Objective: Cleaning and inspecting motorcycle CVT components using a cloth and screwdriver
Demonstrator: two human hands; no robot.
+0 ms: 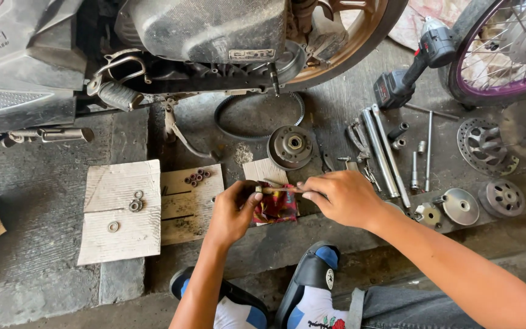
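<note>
My left hand (234, 210) and my right hand (339, 196) meet over a red patterned rag (277, 206) lying on the concrete. Between their fingertips they hold a thin, short metal rod (278, 189), one hand on each end. A small piece of cardboard (264, 170) lies just behind the rag. A round clutch part (291, 147) sits beyond it, next to a drive belt (260, 116) under the scooter.
A scooter (153, 42) stands at the back. A cardboard sheet (120, 210) carries washers; a wooden board (191, 201) carries small rollers (197, 177). On the right lie wrenches and sockets (385, 152), pulley discs (461, 206), a brake disc (482, 146), an impact driver (415, 64) and a spoked wheel (506, 49).
</note>
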